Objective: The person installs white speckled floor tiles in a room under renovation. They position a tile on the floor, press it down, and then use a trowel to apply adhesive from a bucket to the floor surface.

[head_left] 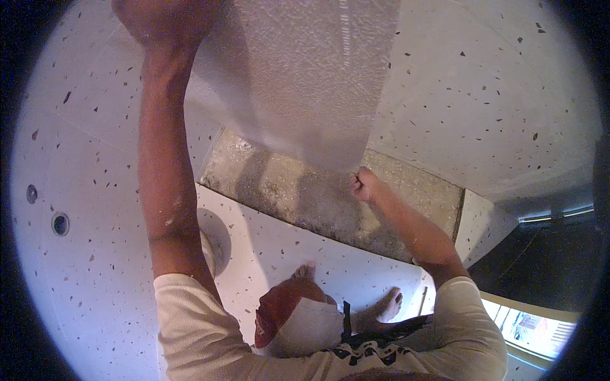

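Note:
A large pale panel (pixel 311 70) with a rough, ribbed face stands tilted at the top middle of the head view. Its lower end hangs over a strip of rough, wet-looking mortar bed (pixel 279 181). My right hand (pixel 363 185) is closed at the panel's lower right corner, fingers curled against its edge. Up at the top left, my left hand (pixel 166 22) is beside the panel's left edge with the arm stretched out. The fingers of that hand are hidden, so I cannot tell what they hold.
Speckled tiles cover the left wall (pixel 89 146) and right wall (pixel 470 95). Two round openings (pixel 60 223) sit at far left. A round, pale fitting (pixel 213 244) is beside my left arm. My bare foot (pixel 389 305) stands on speckled floor; a bright window (pixel 534 330) is lower right.

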A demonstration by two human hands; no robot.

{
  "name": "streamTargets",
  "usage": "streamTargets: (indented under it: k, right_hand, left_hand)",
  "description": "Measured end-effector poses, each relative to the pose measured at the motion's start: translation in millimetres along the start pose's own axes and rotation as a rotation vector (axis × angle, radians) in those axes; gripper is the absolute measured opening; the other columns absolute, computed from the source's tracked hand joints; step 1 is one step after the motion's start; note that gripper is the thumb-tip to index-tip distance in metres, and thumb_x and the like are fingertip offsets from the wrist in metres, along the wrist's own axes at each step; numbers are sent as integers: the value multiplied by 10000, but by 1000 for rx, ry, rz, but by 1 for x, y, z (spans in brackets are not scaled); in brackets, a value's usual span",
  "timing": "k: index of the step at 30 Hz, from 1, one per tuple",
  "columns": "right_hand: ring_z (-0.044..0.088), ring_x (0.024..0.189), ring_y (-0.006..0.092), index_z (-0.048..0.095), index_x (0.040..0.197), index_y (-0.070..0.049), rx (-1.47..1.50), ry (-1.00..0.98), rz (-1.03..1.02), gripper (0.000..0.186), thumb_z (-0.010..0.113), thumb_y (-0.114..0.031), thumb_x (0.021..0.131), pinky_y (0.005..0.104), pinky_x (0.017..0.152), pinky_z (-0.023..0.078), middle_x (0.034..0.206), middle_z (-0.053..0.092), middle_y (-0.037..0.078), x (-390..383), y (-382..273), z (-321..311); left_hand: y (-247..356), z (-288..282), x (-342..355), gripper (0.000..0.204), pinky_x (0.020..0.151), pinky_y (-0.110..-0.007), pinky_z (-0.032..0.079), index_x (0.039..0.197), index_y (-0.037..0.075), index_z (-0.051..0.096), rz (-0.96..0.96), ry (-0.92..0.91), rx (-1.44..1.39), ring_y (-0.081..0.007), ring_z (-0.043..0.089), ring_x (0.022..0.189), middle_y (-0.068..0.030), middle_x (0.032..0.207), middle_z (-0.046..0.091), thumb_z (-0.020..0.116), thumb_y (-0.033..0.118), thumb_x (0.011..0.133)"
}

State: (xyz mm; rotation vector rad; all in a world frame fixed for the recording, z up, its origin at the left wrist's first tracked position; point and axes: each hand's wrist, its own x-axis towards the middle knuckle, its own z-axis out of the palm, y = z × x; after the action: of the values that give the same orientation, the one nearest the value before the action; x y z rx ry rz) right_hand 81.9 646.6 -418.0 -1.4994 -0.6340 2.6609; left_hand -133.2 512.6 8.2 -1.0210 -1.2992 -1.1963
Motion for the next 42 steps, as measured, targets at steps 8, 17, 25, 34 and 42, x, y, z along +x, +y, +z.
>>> streamTargets:
  k: [8, 17, 25, 34, 42]
  right_hand:
    - [430, 446, 57, 461, 767, -150, 119, -88, 66, 253, 385, -313, 945, 188, 344, 314, 557, 423, -35, 139, 17, -12]
    - [402, 428, 44, 519, 833, -189, 109, -35, 209, 241, 399, -362, 952, 180, 339, 307, 551, 415, -62, 169, 41, 32]
    - [409, 420, 94, 485, 793, -165, 188, -182, 213, 212, 416, -314, 927, 222, 336, 307, 536, 419, -27, 176, 49, 57]
    - [450, 459, 103, 480, 819, -165, 198, -207, 204, 244, 434, -381, 922, 220, 357, 331, 605, 475, -18, 196, 44, 47]
    - [475, 488, 72, 515, 848, -162, 52, -253, 98, 347, 396, -478, 930, 204, 371, 347, 625, 534, -26, 197, 54, 34]
  left_hand:
    - [-44, 22, -26, 479, 334, -282, 172, 458, 136, 388, 40, -67, -40, -73, 286, 368, 53, 431, 354, 538, 229, 903]
    - [-67, 37, -50, 496, 334, -283, 182, 451, 115, 400, 81, -140, 72, -71, 304, 366, 54, 428, 363, 530, 223, 917]
    - [-106, 47, -67, 490, 343, -284, 189, 454, 105, 395, 42, -216, 61, -70, 302, 377, 59, 437, 350, 550, 210, 907]
    - [-99, 81, -80, 465, 366, -292, 245, 489, 63, 405, -39, -194, 28, -73, 326, 415, 50, 460, 351, 552, 217, 903]
    - [-110, 105, -91, 328, 502, -327, 370, 674, 3, 460, 28, -297, 155, -130, 415, 539, -25, 564, 412, 510, 233, 903]
